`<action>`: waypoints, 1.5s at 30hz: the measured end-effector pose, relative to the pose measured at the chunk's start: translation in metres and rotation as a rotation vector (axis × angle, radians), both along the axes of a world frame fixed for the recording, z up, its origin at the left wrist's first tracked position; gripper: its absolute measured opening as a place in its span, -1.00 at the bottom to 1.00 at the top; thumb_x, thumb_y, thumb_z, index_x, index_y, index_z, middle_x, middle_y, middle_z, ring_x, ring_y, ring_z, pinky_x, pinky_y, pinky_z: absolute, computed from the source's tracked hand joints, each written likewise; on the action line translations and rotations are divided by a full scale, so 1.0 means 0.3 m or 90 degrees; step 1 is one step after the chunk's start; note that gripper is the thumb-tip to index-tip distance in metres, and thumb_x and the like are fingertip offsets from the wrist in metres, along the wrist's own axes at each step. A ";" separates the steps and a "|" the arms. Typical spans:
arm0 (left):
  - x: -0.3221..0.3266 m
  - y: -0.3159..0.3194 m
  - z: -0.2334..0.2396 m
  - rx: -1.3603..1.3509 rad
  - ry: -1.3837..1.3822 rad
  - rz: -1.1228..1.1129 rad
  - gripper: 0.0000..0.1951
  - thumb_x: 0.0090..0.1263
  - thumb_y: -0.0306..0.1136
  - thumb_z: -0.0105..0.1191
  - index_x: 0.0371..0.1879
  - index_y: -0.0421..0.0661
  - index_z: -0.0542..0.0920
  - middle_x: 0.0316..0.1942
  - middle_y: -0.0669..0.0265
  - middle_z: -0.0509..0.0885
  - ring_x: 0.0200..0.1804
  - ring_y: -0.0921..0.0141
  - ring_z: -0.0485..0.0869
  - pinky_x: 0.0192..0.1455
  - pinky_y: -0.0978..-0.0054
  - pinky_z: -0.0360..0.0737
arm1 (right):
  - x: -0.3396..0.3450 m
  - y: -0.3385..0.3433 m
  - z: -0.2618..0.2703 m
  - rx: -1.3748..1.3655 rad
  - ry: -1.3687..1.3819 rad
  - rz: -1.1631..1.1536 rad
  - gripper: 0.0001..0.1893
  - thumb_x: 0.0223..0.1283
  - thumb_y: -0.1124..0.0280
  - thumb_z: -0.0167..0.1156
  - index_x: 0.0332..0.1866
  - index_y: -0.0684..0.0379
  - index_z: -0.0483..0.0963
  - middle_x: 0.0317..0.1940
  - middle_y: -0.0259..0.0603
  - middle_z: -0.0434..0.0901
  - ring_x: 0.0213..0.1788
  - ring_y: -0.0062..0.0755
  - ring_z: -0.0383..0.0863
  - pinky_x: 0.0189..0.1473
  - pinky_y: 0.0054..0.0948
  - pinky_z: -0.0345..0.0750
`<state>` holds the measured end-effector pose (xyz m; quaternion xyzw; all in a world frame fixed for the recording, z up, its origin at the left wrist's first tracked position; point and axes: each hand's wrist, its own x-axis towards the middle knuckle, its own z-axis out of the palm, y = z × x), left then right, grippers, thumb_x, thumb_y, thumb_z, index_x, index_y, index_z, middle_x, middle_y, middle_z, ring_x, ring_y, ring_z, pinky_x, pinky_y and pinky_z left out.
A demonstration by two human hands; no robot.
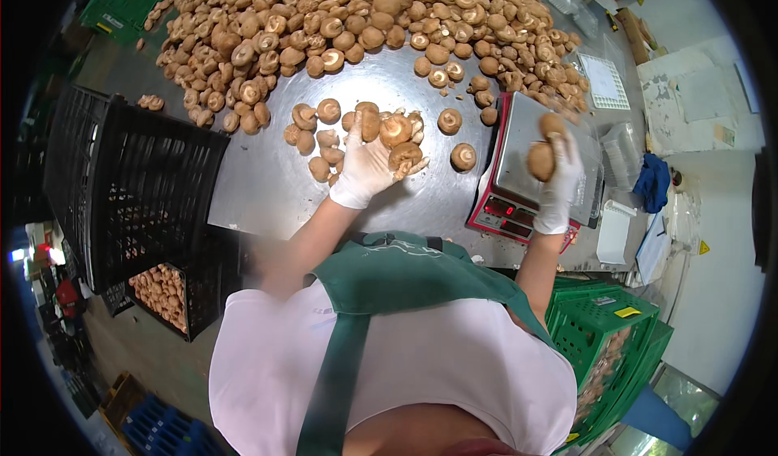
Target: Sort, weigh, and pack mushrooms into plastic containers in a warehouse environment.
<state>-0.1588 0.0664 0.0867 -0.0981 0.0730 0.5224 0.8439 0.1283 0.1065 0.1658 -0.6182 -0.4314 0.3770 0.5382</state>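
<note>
My left hand (372, 163), in a white glove, cups several shiitake mushrooms (395, 130) just above the steel table. Some show pale gills and stems. Loose shiitake (305, 142) lie to its left, and two single ones (463, 157) lie to its right. Over the right part of a red weighing scale (503, 179), my gloved right hand (562, 179) holds two shiitake (540, 161), one beyond the other. The scale's steel pan lies beneath that hand, and its red display is lit. Whether the mushrooms touch the pan, I cannot tell.
A big shiitake heap (340, 25) spreads across the table's far side. Black plastic crates (152, 182) stand at the left, green crates (608, 334) at the lower right. Clear plastic trays (621, 152), a notepad (615, 234) and a blue cloth (653, 182) lie right of the scale.
</note>
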 end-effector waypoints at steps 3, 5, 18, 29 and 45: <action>0.000 0.007 -0.023 0.033 0.006 0.002 -0.30 0.30 0.34 -0.35 0.22 0.04 0.34 0.13 0.27 0.48 0.12 0.17 0.48 0.22 -0.16 0.25 | 0.193 0.037 -0.046 0.149 -0.148 -0.131 -0.67 0.19 0.36 0.17 0.01 0.30 0.49 -0.13 -0.17 0.58 -0.16 -0.46 0.57 -0.12 -0.50 0.53; 0.008 0.011 -0.025 0.012 0.030 0.014 -0.30 0.31 0.33 -0.34 0.21 0.04 0.35 0.12 0.27 0.48 0.12 0.17 0.47 0.23 -0.17 0.25 | 0.248 0.040 -0.063 0.203 -0.247 -0.200 -0.68 0.22 0.36 0.16 0.03 0.28 0.49 -0.07 -0.16 0.59 -0.12 -0.45 0.58 -0.03 -0.50 0.49; 0.065 0.026 -0.023 -0.134 0.066 0.065 -0.33 0.30 0.30 -0.31 0.18 0.01 0.35 0.14 0.19 0.46 0.15 0.08 0.43 0.20 -0.24 0.24 | 0.002 -0.039 -0.010 0.106 0.404 0.217 -0.73 0.11 0.49 -0.04 -0.09 0.29 0.48 0.03 -0.11 0.46 0.00 -0.31 0.50 -0.08 -0.44 0.54; 0.091 0.030 -0.114 -0.188 0.025 0.043 -0.31 0.35 0.27 -0.31 0.17 -0.13 0.34 0.10 0.06 0.46 0.14 0.09 0.44 0.22 0.01 0.35 | -0.325 -0.086 -0.230 -0.002 -0.385 0.514 -0.52 -0.15 0.38 0.24 0.04 0.05 0.49 -0.31 -0.04 0.60 -0.27 -0.24 0.61 -0.14 -0.41 0.52; 0.096 0.003 -0.153 0.040 0.474 -0.012 -0.69 0.35 -0.21 -0.10 -0.05 -0.13 0.46 -0.15 0.24 0.60 -0.07 0.34 0.59 0.02 0.35 0.55 | -0.265 -0.087 -0.269 -0.248 0.062 0.343 -0.71 0.07 0.48 0.18 -0.08 0.35 0.50 -0.33 -0.29 0.58 -0.33 -0.66 0.52 -0.28 -0.66 0.46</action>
